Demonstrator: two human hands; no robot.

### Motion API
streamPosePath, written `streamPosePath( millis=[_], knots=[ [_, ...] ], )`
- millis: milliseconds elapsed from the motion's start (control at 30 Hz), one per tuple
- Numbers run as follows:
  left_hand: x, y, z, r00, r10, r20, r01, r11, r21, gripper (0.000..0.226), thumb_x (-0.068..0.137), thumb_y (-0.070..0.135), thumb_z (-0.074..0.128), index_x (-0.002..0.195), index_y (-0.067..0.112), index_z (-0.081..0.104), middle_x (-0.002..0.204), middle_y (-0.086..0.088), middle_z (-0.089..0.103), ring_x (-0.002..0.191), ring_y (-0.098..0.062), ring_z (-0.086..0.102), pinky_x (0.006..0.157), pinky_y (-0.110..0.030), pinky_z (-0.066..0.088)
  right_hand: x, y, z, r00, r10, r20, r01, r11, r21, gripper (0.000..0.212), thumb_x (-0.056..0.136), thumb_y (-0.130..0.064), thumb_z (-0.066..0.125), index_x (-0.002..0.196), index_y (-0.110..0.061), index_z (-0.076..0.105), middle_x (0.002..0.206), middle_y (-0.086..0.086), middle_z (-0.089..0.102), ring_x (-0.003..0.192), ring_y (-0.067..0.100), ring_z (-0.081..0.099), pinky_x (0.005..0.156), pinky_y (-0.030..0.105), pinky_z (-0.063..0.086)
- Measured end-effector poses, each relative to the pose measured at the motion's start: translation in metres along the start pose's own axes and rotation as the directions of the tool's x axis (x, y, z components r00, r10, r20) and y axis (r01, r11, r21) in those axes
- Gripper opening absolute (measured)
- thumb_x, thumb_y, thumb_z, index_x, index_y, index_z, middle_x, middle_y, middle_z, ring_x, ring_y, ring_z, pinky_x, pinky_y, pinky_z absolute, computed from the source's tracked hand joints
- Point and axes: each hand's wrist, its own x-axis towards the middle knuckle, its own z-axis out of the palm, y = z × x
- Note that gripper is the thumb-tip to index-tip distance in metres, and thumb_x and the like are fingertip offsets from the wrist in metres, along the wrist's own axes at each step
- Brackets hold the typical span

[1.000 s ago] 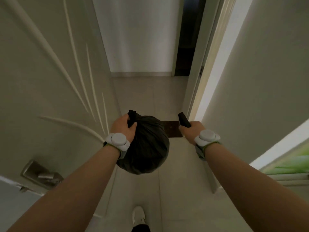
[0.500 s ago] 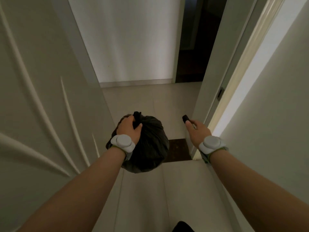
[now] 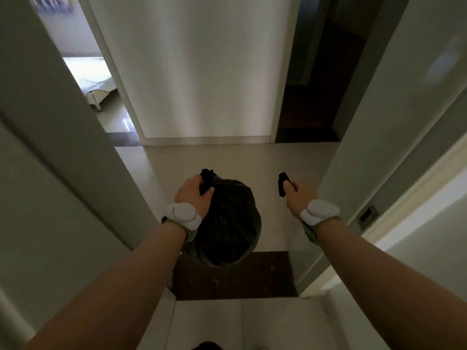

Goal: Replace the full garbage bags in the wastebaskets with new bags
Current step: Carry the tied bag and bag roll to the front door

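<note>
At the far left a pale door leaf (image 3: 63, 152) fills the edge of the view. Past it a lit room opens, showing the corner of what looks like a low bed (image 3: 99, 88), the remainder cut off by the doorway.

Next comes the left grip (image 3: 193, 195), a bare hand with a white wrist device (image 3: 183, 214) strapped behind it. It is clenched round the gathered black neck of the full garbage bag (image 3: 227, 223). The bag hangs from that grip, bulging below it and to its right. Its lower left side is hidden behind the wrist and forearm, and its bottom overlaps a dark threshold strip (image 3: 235, 276) across the tiled floor (image 3: 202, 157). A white wall (image 3: 202, 72) stands beyond. At the bottom edge a dark shape (image 3: 207, 346) is cut off and cannot be made out.

Across a gap of bare floor from the bag, the right grip (image 3: 297, 195) has its fingers curled round a small black object (image 3: 282, 184). This pokes out ahead of the thumb and is mostly hidden in the palm; it may be a folded new bag, but it is too dark to tell. A second wrist device (image 3: 319, 213) sits behind this hand. Further back is an unlit doorway (image 3: 316, 97), and at the right a door frame with a metal strike plate (image 3: 367, 215).
</note>
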Motion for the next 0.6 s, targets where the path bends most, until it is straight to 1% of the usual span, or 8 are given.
streamPosePath(
  millis=[67, 133, 200, 267, 333, 367, 467, 600],
  knots=[
    [0.036, 0.003, 0.008, 1.0, -0.005, 0.008, 0.005, 1.0, -0.01, 0.026, 0.09, 0.026, 0.055, 0.104, 0.004, 0.057, 0.102, -0.015, 0.062, 0.092, -0.031, 0.059, 0.077, -0.035, 0.047, 0.038, -0.009, 0.004, 1.0, 0.023, 0.004, -0.023, 0.999, 0.032, 0.041, 0.099, -0.04, 0.033, 0.073, -0.013, 0.051, 0.076, 0.014, 0.057, 0.065, 0.027, 0.052, 0.066, 0.039, 0.048],
    [0.073, 0.002, 0.016, 1.0, -0.015, 0.014, 0.015, 1.0, -0.011, 0.026, 0.09, 0.027, 0.055, 0.103, 0.004, 0.058, 0.101, -0.014, 0.062, 0.091, -0.031, 0.059, 0.078, -0.037, 0.048, 0.072, -0.018, 0.009, 0.999, 0.046, 0.025, -0.047, 0.999, 0.023, 0.046, 0.098, -0.044, 0.033, 0.071, -0.012, 0.052, 0.071, 0.01, 0.054, 0.063, 0.026, 0.051, 0.064, 0.035, 0.044],
    [0.118, 0.0, 0.025, 1.0, -0.007, 0.016, 0.007, 1.0, -0.005, 0.026, 0.09, 0.027, 0.055, 0.103, 0.005, 0.058, 0.101, -0.013, 0.062, 0.091, -0.03, 0.059, 0.078, -0.038, 0.049, 0.11, -0.029, 0.013, 0.997, 0.061, 0.045, -0.063, 0.997, 0.052, 0.051, 0.096, -0.051, 0.037, 0.077, -0.008, 0.059, 0.068, 0.006, 0.053, 0.064, 0.024, 0.051, 0.062, 0.029, 0.04],
    [0.165, -0.002, 0.032, 0.999, 0.017, 0.035, -0.017, 1.0, 0.014, 0.024, 0.09, 0.028, 0.055, 0.103, 0.008, 0.058, 0.1, -0.011, 0.061, 0.09, -0.029, 0.059, 0.076, -0.035, 0.048, 0.149, -0.041, 0.017, 0.996, 0.071, 0.046, -0.075, 0.993, 0.087, 0.052, 0.091, -0.055, 0.045, 0.07, -0.01, 0.06, 0.065, 0.004, 0.053, 0.06, 0.022, 0.051, 0.058, 0.027, 0.038],
    [0.215, -0.003, 0.041, 0.997, 0.036, 0.07, -0.038, 0.999, 0.03, 0.023, 0.09, 0.027, 0.054, 0.103, 0.009, 0.056, 0.1, -0.01, 0.06, 0.09, -0.029, 0.058, 0.074, -0.034, 0.046, 0.19, -0.052, 0.023, 0.996, 0.09, 0.013, -0.091, 0.99, 0.108, 0.053, 0.088, -0.054, 0.051, 0.055, -0.013, 0.048, 0.056, 0.002, 0.047, 0.051, 0.019, 0.046, 0.051, 0.025, 0.033],
    [0.246, -0.002, 0.044, 0.996, 0.044, 0.083, -0.048, 0.997, 0.052, 0.023, 0.09, 0.027, 0.054, 0.103, 0.008, 0.056, 0.101, -0.011, 0.06, 0.091, -0.03, 0.058, 0.074, -0.034, 0.046, 0.216, -0.062, 0.025, 0.994, 0.105, -0.014, -0.102, 0.988, 0.115, 0.054, 0.089, -0.052, 0.053, 0.052, -0.014, 0.044, 0.054, 0.002, 0.044, 0.049, 0.017, 0.043, 0.048, 0.025, 0.031],
    [0.299, 0.003, 0.05, 0.991, 0.072, 0.109, -0.079, 0.995, 0.055, 0.023, 0.091, 0.025, 0.054, 0.103, 0.006, 0.056, 0.103, -0.012, 0.06, 0.092, -0.03, 0.058, 0.075, -0.033, 0.045, 0.258, -0.077, 0.025, 0.99, 0.123, -0.067, -0.115, 0.987, 0.113, 0.054, 0.09, -0.047, 0.054, 0.05, -0.014, 0.039, 0.051, 0.001, 0.04, 0.047, 0.017, 0.039, 0.047, 0.025, 0.027],
    [0.389, 0.015, 0.066, 0.978, 0.159, 0.137, -0.169, 0.984, 0.059, 0.025, 0.09, 0.026, 0.056, 0.105, 0.006, 0.056, 0.106, -0.012, 0.06, 0.096, -0.03, 0.057, 0.078, -0.034, 0.045, 0.325, -0.088, 0.024, 0.97, 0.198, -0.139, -0.169, 0.966, 0.195, 0.054, 0.091, -0.043, 0.055, 0.049, -0.015, 0.034, 0.05, 0.001, 0.035, 0.045, 0.017, 0.034, 0.047, 0.025, 0.025]
  ],
)
